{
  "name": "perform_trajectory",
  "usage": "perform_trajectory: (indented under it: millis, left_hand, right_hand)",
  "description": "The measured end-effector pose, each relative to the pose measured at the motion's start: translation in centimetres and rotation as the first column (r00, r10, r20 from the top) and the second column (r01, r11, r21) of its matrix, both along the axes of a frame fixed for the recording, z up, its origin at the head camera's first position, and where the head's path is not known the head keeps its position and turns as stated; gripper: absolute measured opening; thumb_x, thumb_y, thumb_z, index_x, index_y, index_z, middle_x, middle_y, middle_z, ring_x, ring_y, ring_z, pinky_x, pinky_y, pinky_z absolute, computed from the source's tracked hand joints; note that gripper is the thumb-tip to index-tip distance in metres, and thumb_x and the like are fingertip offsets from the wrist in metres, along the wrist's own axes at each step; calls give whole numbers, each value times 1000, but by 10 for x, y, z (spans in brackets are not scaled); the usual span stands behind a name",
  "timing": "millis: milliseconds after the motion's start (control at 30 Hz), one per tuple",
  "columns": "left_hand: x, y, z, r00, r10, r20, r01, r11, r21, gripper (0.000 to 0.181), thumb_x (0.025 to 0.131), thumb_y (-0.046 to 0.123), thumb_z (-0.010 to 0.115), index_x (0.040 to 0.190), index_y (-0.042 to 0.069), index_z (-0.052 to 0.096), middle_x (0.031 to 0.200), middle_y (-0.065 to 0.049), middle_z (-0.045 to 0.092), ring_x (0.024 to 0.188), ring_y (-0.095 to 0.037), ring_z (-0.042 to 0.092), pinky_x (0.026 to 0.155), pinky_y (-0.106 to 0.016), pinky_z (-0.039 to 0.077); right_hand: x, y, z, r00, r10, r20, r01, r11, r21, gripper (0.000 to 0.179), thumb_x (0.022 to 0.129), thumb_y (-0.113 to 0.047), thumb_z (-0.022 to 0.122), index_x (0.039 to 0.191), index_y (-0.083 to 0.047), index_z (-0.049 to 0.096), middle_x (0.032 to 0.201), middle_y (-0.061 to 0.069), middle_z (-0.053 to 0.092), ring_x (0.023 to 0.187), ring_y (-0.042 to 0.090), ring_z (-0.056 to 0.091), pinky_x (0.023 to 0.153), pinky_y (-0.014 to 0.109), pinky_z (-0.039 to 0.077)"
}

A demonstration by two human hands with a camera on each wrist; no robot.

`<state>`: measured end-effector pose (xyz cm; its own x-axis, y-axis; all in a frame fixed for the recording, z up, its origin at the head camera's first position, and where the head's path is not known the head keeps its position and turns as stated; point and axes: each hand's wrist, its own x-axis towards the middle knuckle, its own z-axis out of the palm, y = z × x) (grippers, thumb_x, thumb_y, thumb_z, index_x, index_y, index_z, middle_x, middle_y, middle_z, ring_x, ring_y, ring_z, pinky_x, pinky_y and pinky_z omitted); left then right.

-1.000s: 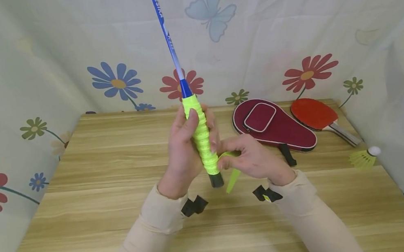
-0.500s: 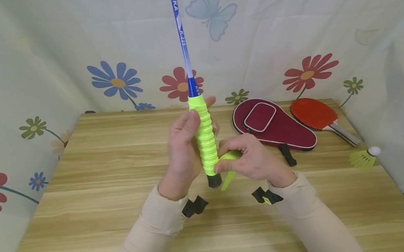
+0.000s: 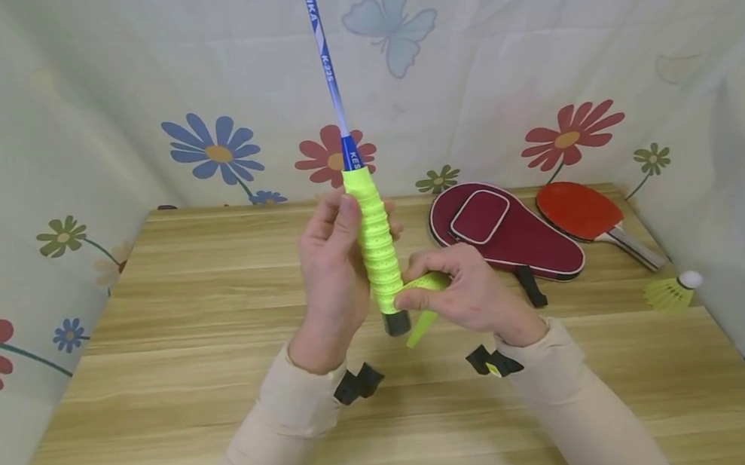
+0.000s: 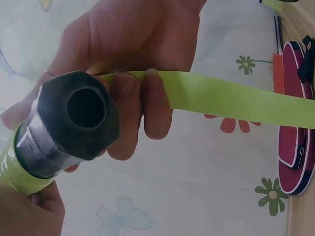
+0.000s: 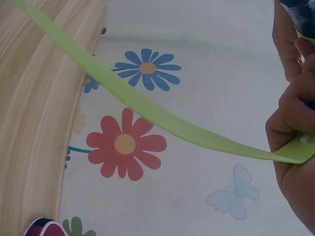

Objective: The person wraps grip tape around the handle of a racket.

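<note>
A badminton racket with a blue and white shaft (image 3: 325, 55) stands tilted above the table, its head out of view. Neon yellow grip tape (image 3: 380, 251) wraps most of its handle in ridged turns; the dark butt end (image 3: 397, 324) is bare. My left hand (image 3: 332, 274) grips the handle, thumb along its side. Low on the handle, my right hand (image 3: 463, 291) pinches the tape between thumb and curled fingers. From those fingers a loose tape tail (image 5: 147, 114) hangs down, long and flat in the right wrist view. The left wrist view shows the hollow butt cap (image 4: 81, 115) close up.
On the wooden table (image 3: 218, 317), a maroon paddle case (image 3: 524, 243) lies at the back right. Beside it are a red table tennis paddle (image 3: 578, 209), a yellow shuttlecock (image 3: 675, 291) and a black strap (image 3: 530, 285). A floral curtain (image 3: 480, 85) stands behind.
The racket shaft swung right, then tilted slightly back left, and the handle turned so its lettering faces me more. My left hand moved slightly left and up; my right hand stayed near the handle's bottom.
</note>
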<state>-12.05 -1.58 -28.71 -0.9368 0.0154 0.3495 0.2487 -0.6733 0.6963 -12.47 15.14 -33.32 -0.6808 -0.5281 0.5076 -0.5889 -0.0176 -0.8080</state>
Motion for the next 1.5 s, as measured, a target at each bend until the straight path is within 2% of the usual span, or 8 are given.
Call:
perform_trajectory:
  millis: [167, 300, 467, 600, 733, 967, 1233, 1500]
  left_hand:
    - [4, 3, 2, 998, 52, 35, -51, 998, -34, 22, 102, 25, 49, 103, 8, 62, 91, -11, 68, 76, -21, 69, 79, -36, 56]
    - [6, 7, 3, 996, 78, 36, -76, 994, -73, 29, 104, 28, 43, 104, 3, 60, 89, -9, 66, 71, -18, 64, 71, -31, 56]
    - [7, 7, 4, 995, 95, 23, -91, 988, -125, 38, 106, 30, 39, 114, -1, 57, 85, -6, 61, 64, -15, 55, 62, -24, 51]
    - [7, 6, 5, 996, 83, 20, -80, 989, -127, 41, 106, 31, 37, 121, -2, 55, 83, -5, 59, 62, -14, 53, 60, -23, 50]
    - [8, 5, 7, 997, 71, 25, -68, 991, -117, 40, 107, 29, 35, 121, -3, 55, 80, -4, 56, 60, -14, 52, 59, -23, 49]
    - [7, 4, 10, 998, 24, 65, -19, 997, -75, 39, 106, 32, 36, 118, 2, 57, 77, -4, 54, 57, -14, 49, 57, -22, 47]
    - [5, 2, 8, 997, -38, 60, 40, 999, -26, 39, 106, 34, 32, 116, 6, 57, 76, -4, 51, 56, -13, 46, 56, -22, 45]
    - [4, 0, 7, 986, -158, 45, 155, 986, 61, 40, 107, 35, 27, 112, 5, 53, 71, -2, 45, 52, -13, 42, 50, -21, 40]
  right_hand:
    - [1, 2, 0, 997, -73, 24, 73, 997, 3, 15, 73, -3, 84, 83, -9, 74, 71, 0, 64, 59, 18, 52, 49, 28, 44]
    - [2, 1, 0, 994, -103, 39, 102, 994, 29, 18, 71, -1, 85, 83, -9, 74, 72, -1, 65, 60, 18, 52, 49, 28, 44]
    - [3, 0, 0, 997, -72, 39, 71, 997, 40, 18, 73, 0, 84, 87, -8, 75, 74, -1, 66, 61, 18, 50, 50, 28, 41]
    - [3, 1, 0, 998, -55, 33, 54, 998, 44, 17, 75, -1, 82, 89, -8, 75, 75, -2, 66, 62, 17, 50, 51, 27, 41]
    - [2, 2, 1, 999, -22, 40, 21, 999, 34, 14, 78, -5, 81, 90, -8, 75, 77, -1, 68, 65, 18, 53, 55, 28, 45]
    - [-1, 4, -3, 998, 41, 37, -41, 999, -3, 12, 81, -13, 80, 89, -7, 74, 80, 1, 70, 68, 19, 58, 59, 28, 50]
    - [-7, 6, -7, 994, 85, 66, -83, 996, -41, 14, 81, -15, 80, 89, -4, 74, 80, 5, 70, 67, 21, 58, 60, 29, 51]
    - [-11, 5, -7, 992, 111, 65, -108, 993, -45, 26, 80, -28, 81, 85, -4, 74, 78, 5, 70, 68, 20, 58, 61, 28, 50]
